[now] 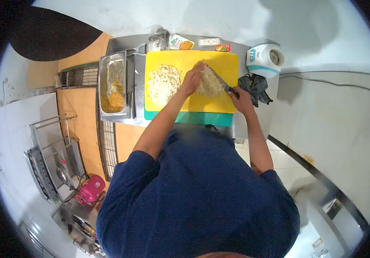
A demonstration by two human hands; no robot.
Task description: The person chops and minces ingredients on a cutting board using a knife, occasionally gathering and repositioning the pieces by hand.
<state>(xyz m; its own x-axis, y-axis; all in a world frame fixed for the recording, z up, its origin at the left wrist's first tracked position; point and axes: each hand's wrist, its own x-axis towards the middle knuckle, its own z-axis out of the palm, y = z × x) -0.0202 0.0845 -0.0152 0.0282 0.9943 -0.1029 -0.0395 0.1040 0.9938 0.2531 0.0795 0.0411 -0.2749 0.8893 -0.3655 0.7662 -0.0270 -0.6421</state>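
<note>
My right hand (242,102) is closed around the dark handle of a kitchen knife (217,77). The blade slants up and left across a pile of finely chopped pale food (210,84) on a yellow cutting board (191,58). My left hand (192,78) lies at the left side of this pile, its fingers stretched out to the blade's tip; whether they press on the blade is too small to make out. Left of that hand, a wider heap of coarser pale pieces (164,84) covers the board. A green board (189,118) shows under the yellow one's near edge.
A steel pan (103,86) with orange-yellow food stands left of the boards. Packets (180,43) and a plastic bag (158,38) line the table's back. To the right are a white-and-teal appliance (260,63) and a black plastic bag (256,88). A wall rises behind.
</note>
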